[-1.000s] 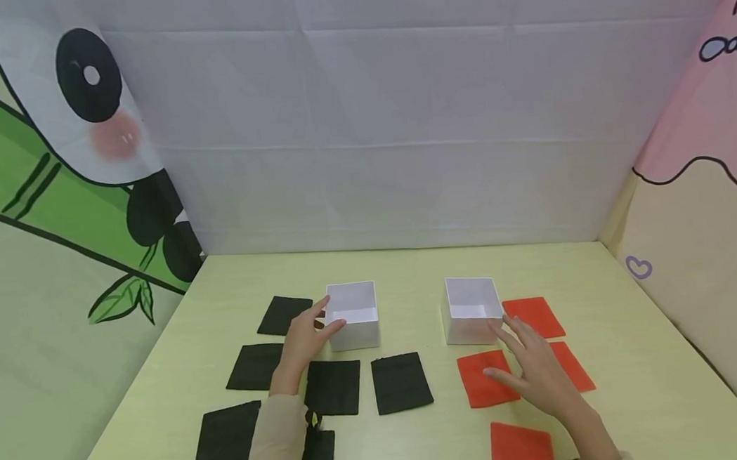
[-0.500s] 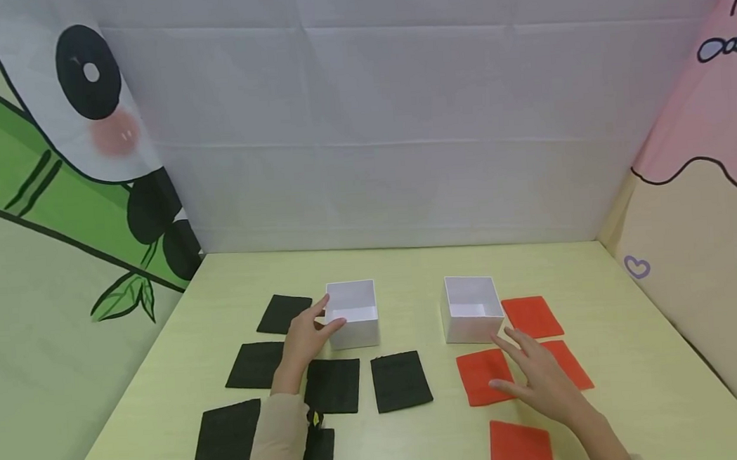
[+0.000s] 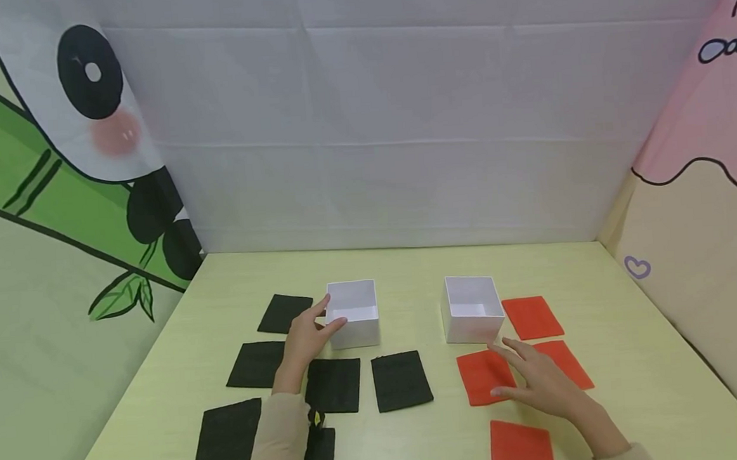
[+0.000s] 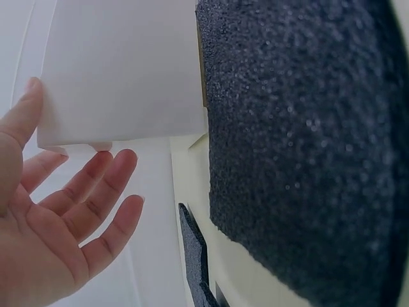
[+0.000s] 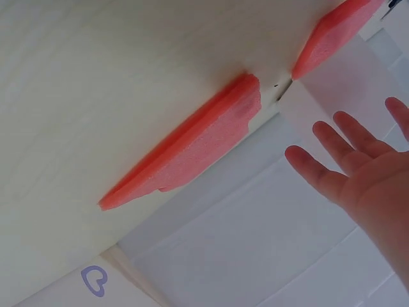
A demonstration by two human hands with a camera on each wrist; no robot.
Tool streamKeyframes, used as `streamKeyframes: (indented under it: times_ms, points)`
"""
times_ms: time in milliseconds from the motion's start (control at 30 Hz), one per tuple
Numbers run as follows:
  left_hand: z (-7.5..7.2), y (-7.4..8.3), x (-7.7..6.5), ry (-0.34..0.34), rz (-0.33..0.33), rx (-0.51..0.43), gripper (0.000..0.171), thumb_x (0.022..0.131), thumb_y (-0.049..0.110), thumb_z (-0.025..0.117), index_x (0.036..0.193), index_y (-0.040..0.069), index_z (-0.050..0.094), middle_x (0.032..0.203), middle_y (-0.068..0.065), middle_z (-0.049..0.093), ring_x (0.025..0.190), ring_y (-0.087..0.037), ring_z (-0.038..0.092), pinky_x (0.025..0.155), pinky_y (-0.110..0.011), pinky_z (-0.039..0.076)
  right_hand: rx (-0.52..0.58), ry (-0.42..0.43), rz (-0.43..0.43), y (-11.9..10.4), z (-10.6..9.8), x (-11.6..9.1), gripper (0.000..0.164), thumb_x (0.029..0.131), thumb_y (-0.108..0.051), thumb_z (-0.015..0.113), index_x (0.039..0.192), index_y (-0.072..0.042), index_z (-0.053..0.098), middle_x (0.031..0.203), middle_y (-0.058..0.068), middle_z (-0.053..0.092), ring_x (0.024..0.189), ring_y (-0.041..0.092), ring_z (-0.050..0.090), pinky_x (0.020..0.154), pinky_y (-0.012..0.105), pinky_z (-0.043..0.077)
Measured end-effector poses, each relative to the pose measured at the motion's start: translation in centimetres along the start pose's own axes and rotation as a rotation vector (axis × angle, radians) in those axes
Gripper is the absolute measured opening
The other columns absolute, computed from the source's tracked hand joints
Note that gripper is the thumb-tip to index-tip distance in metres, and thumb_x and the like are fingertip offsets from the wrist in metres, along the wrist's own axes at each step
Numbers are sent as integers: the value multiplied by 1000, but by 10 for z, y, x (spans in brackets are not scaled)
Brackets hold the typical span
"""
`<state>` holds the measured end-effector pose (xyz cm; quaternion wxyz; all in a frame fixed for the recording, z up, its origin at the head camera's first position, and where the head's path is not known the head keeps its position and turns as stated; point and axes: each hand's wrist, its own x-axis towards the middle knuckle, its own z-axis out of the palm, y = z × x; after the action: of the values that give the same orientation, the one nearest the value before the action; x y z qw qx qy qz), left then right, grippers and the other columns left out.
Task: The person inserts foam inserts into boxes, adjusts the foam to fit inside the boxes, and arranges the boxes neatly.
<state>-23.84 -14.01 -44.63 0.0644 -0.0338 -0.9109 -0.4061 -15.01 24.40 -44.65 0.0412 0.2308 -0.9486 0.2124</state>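
Two white open-topped boxes stand on the table, a left box (image 3: 354,333) and a right box (image 3: 474,329). My left hand (image 3: 302,343) rests at the left box's left side, thumb at the front and fingers loosely extended behind. In the left wrist view, the thumb touches the white wall (image 4: 124,70) and some fingertips pass behind its edge. My right hand (image 3: 545,381) hovers with spread fingers in front of the right box, over red foam squares (image 3: 482,378). It holds nothing; in the right wrist view its fingers (image 5: 329,182) are apart from the red foam (image 5: 198,147).
Several black foam squares (image 3: 402,381) lie around the left arm and in front of the left box. More red squares (image 3: 532,317) lie right of the right box and near the front edge (image 3: 521,447). A white cloth (image 3: 368,117) hangs behind the table.
My right hand has drawn back toward me, away from the right box's front right corner, its fingers staying spread. My left hand and both boxes have stayed in place.
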Motion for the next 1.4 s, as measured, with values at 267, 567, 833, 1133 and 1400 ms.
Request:
streamKeyframes:
  times_ms: [267,567,833,1133,1400]
  points:
    - [-1,1,-1,-4,-19,15,67,77,33,69,134,11,42,116,-17,55,74,-22,57,61,-31,47,14,-76,-43,7,3,2,76,68,-50,70,128,-9,48,127,25,41,112,43,40,83,59,35]
    - [0,1,0,-4,-25,19,66,77,33,69,134,11,42,117,-17,55,74,-22,58,61,-31,47,-3,-217,-10,13,5,9,81,65,-46,74,131,-9,45,130,29,36,115,44,36,84,61,32]
    - [0,0,0,-1,-17,6,66,77,32,69,134,11,43,118,-17,55,73,-22,58,61,-31,47,14,-264,-2,15,6,14,80,65,-44,75,129,-6,46,129,30,37,114,46,36,84,60,34]
    - [-2,1,0,1,-18,5,67,77,33,69,134,11,43,116,-17,56,71,-21,58,61,-31,48,12,-295,37,15,7,17,77,65,-36,78,128,-4,47,128,29,37,114,46,35,86,58,33]
    - [-3,0,0,-1,-34,12,67,77,33,69,134,11,43,117,-17,55,70,-21,56,60,-30,47,-10,-293,26,14,8,16,71,64,-25,79,126,-3,50,126,27,40,113,45,36,86,57,34]
